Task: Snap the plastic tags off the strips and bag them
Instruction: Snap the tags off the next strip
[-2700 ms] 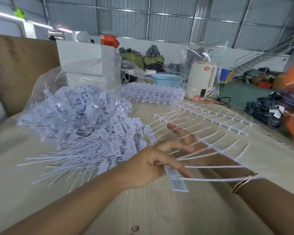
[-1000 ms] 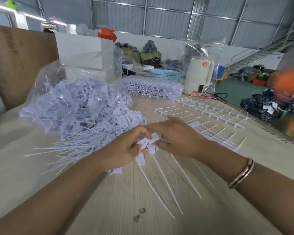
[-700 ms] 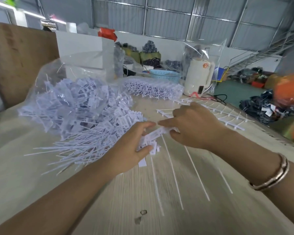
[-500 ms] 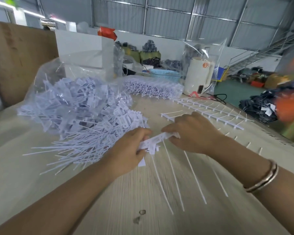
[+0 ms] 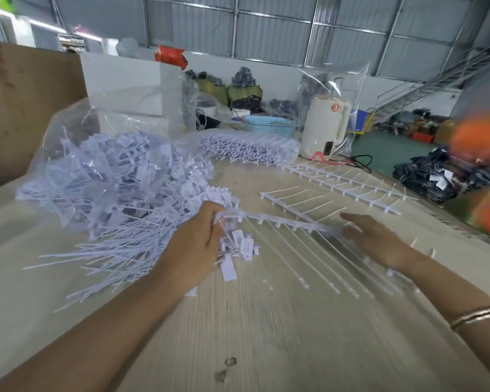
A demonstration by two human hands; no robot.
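- Far left: a clear bag (image 5: 77,131) lies on the table (image 5: 266,335), mouth toward the person, holding a large heap of loose tags (image 5: 119,182); long tails spill out of the mouth onto the table
- Judgement: the bulk of this batch looks snapped and bagged already
- Centre left: the left hand (image 5: 194,247) is curled round a bunch of freed tags (image 5: 242,244) and also pinches the near end of a strip (image 5: 283,220); the bunch hangs just beside the bag's mouth, not yet inside
- Centre: the held strip runs from the left hand across to the right, its thin tails trailing toward the person; whether any tags remain on it cannot be told through the motion blur
- Centre right: the right hand (image 5: 379,241) lies at the far end of that strip, fingers fairly straight; blur hides whether it pinches the strip, so I cannot tell its grip
- Behind the hands: two more strips (image 5: 343,182) lie flat on the table
- Further back: a second bag (image 5: 249,147) holds stacked strips, seemingly unprocessed
- Judgement: remaining work is bagging the held bunch, then the stacked supply
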